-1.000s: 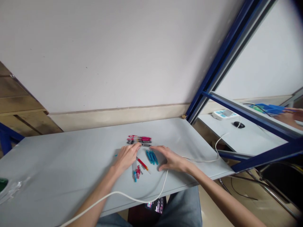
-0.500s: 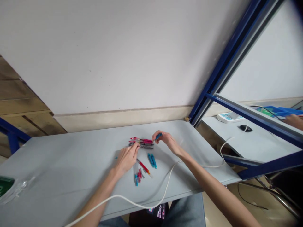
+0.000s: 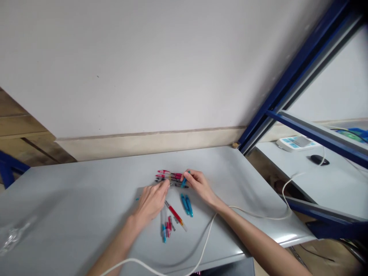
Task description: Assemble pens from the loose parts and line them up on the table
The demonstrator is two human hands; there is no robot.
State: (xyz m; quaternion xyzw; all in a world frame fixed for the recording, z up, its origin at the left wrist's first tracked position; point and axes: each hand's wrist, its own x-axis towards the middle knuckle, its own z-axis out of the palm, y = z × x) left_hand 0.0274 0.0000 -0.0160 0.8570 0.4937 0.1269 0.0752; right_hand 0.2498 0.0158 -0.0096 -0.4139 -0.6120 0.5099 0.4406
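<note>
Red and black pens (image 3: 165, 172) lie side by side on the grey table (image 3: 94, 191). My left hand (image 3: 153, 197) is closed at their left part, its fingertips pinched on something I cannot make out. Over the right ends of these pens, my right hand (image 3: 198, 184) pinches a blue pen part (image 3: 184, 180), held tilted. Two blue barrels (image 3: 186, 205) rest just below my right hand. Nearer the front lie a red refill (image 3: 176, 215), clear tubes and small red, grey and blue pieces (image 3: 169, 227).
A white cable (image 3: 205, 239) crosses the table front and passes under my right forearm. Clear plastic (image 3: 15, 234) lies at the left edge. Beyond the blue frame (image 3: 287, 84), a second table holds a white device (image 3: 297, 143) and a black mouse (image 3: 319, 160).
My right hand has moved down and left with the blue part, closer to my left hand. The view has shifted, and the other person's hand at the right is out of view.
</note>
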